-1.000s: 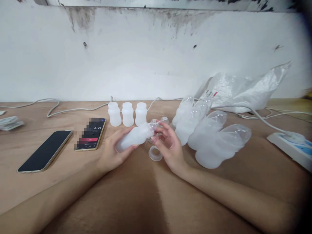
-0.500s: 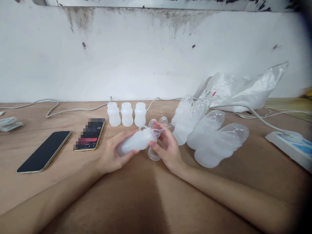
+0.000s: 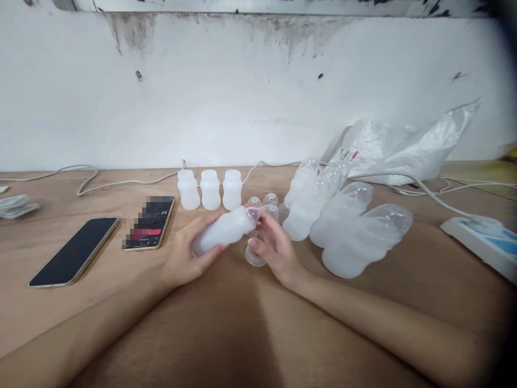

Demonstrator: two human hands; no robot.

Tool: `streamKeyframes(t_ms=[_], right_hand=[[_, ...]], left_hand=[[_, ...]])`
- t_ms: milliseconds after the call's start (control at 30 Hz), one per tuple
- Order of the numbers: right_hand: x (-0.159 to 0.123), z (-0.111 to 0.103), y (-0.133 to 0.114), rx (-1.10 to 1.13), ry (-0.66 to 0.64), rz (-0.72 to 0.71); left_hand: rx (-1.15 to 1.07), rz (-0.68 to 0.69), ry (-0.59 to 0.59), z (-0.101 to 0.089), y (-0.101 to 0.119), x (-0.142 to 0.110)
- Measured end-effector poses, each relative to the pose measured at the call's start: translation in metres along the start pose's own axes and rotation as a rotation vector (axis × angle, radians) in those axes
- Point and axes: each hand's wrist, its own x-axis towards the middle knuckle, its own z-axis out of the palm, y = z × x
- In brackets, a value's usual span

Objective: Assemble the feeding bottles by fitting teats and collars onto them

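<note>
A small white plastic bottle (image 3: 225, 230) was held on its side just above a wooden table (image 3: 250, 323), its neck pointing to the right. The left hand (image 3: 186, 258) was wrapped around the bottle's base and body, fingers curled closed on it. The right hand (image 3: 271, 245) was closed in a pinch at the bottle's mouth, where a thin clear plastic piece (image 3: 258, 211) was gripped between thumb and fingertips. Just below the right hand, a clear ring-shaped part (image 3: 253, 257) lay on the table. Behind the hands, three more white bottles (image 3: 210, 189) stood upright in a row, close together. To the right, several bottles in clear wrapping (image 3: 343, 226) lay in a heap, and a crumpled plastic bag (image 3: 407, 145) rested against the white wall (image 3: 242, 91) behind them. To the left, two phones were seen flat on the table: a dark-screened phone (image 3: 75, 250) and a lit phone (image 3: 150, 223) beside it. White cables (image 3: 121, 180) ran along the back of the table.
</note>
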Motion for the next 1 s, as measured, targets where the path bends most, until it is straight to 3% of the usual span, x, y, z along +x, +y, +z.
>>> streamKeyframes(t_ms=[200, 367, 533, 800, 1000], right_hand=[[-0.001, 0.001, -0.004, -0.114, 0.023, -0.044], [0.005, 0.001, 0.001, -0.022, 0.066, -0.051], [0.012, -0.004, 0.004, 0.032, 0.014, -0.049], [0.007, -0.004, -0.005, 0.155, -0.137, -0.007], [0.006, -0.003, -0.003, 0.116, -0.076, 0.062]], left_hand=[[-0.123, -0.252, 0.164, 0.001, -0.007, 0.004], [-0.184, -0.155, -0.009, -0.004, -0.004, 0.003], [-0.250, -0.131, -0.147, -0.008, -0.002, 0.003], [-0.213, -0.081, -0.162, -0.007, 0.002, 0.002], [-0.094, 0.030, -0.095, -0.002, 0.002, -0.001]])
